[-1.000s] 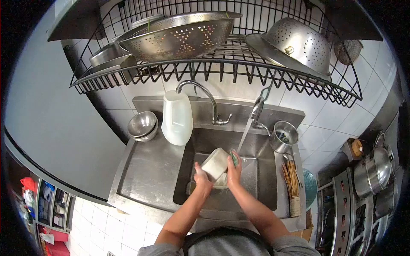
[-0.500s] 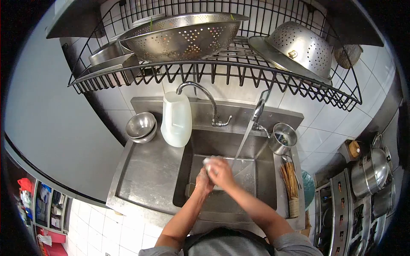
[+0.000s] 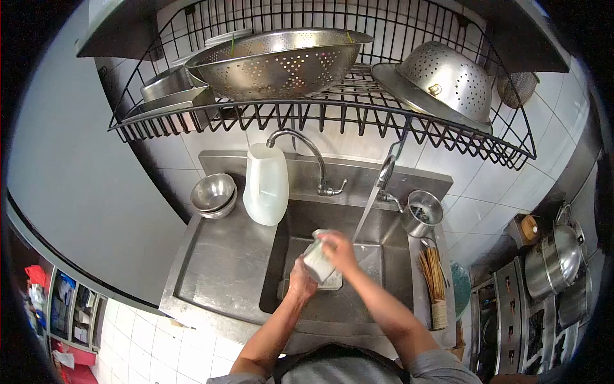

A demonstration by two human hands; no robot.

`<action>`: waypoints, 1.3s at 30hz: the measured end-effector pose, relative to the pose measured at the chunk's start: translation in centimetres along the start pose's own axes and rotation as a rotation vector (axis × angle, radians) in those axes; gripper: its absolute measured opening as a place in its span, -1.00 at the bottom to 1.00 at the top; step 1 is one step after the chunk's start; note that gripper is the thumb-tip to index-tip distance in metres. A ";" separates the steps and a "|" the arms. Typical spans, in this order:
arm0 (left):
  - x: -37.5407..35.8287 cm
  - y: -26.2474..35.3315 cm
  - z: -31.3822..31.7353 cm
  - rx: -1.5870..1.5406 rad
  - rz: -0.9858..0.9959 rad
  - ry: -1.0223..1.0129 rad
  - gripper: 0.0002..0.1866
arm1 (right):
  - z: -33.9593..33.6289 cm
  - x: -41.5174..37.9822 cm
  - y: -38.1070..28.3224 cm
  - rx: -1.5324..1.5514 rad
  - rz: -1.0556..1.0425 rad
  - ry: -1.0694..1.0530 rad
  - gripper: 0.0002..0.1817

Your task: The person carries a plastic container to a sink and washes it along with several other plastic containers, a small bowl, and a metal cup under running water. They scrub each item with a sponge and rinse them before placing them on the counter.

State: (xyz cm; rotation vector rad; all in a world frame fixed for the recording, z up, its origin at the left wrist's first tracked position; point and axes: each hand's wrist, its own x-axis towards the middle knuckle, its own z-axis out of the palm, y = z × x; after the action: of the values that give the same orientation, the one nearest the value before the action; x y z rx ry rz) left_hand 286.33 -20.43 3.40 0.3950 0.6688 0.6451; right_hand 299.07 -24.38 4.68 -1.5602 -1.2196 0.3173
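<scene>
Your left hand [image 3: 302, 281] grasps the pale container [image 3: 316, 263] below centre; steady it while your right hand [image 3: 341, 252], fingers too blurred to judge, rubs evenly.

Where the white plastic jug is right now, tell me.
In the head view, the white plastic jug stands on the left, at the sink basin's back left corner, between the stacked steel bowls and the left faucet.
</scene>
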 end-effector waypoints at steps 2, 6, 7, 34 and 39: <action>0.6 0.1 -0.6 0.012 -0.005 0.067 -0.50 | -1.4 1.3 1.8 0.288 0.288 -0.042 -0.75; 0.8 0.3 -1.1 -0.051 0.054 0.045 -0.46 | -0.3 0.2 2.7 0.702 0.609 0.320 -0.74; 2.5 -0.7 -2.5 -0.091 0.095 0.089 -0.45 | 0.1 0.0 3.4 0.850 0.660 0.394 -0.73; 2.6 2.4 -0.2 0.234 -0.168 -0.303 -0.40 | 0.0 1.4 -2.8 0.012 0.298 0.008 -0.51; 4.4 2.3 -1.6 -0.075 -0.233 -0.414 -0.43 | 0.4 0.2 0.2 -0.626 -0.189 -0.393 -0.50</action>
State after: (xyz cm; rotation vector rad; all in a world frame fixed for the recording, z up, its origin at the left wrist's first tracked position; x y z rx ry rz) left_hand 286.91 -15.60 1.57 0.3600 0.2878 0.3490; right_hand 299.01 -23.95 4.42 -1.9439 -1.8876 0.1202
